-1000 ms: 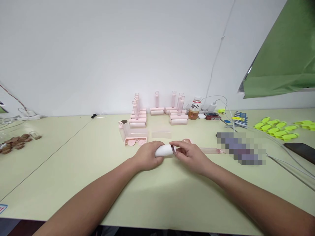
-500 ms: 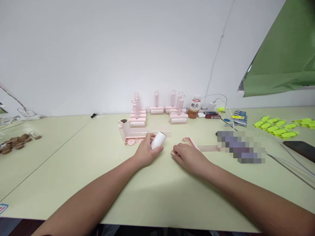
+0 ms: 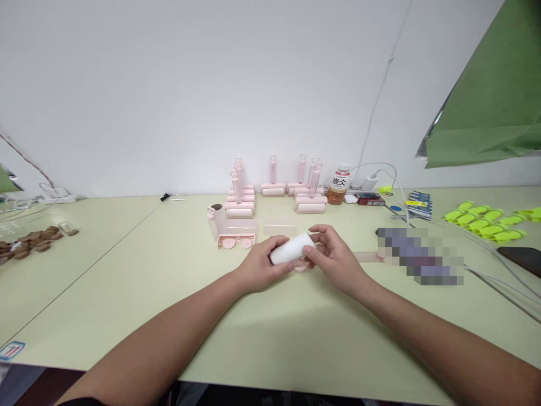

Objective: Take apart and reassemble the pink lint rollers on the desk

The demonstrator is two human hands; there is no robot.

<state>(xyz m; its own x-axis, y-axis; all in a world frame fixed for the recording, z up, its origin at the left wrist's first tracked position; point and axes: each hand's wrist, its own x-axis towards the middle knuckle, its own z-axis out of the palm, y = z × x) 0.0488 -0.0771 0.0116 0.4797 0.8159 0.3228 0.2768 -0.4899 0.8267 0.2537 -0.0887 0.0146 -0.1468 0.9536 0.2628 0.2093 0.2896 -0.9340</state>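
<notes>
Right now the left hand (image 3: 257, 268) and right hand (image 3: 333, 256) both pinch one white roll (image 3: 291, 248) above the desk (image 3: 169, 282), one bottle (image 3: 340, 186) behind.

Bare table (image 3: 177, 316) fills the lower left and centre of the frame, open for a hand to pass. Behind the hands, centre frame, pink rollers (image 3: 270, 194) stand in a cluster, a bottle (image 3: 340, 185) just right of them. Cables (image 3: 486, 259) and what look like yellow clips (image 3: 482, 217) crowd the right side.
</notes>
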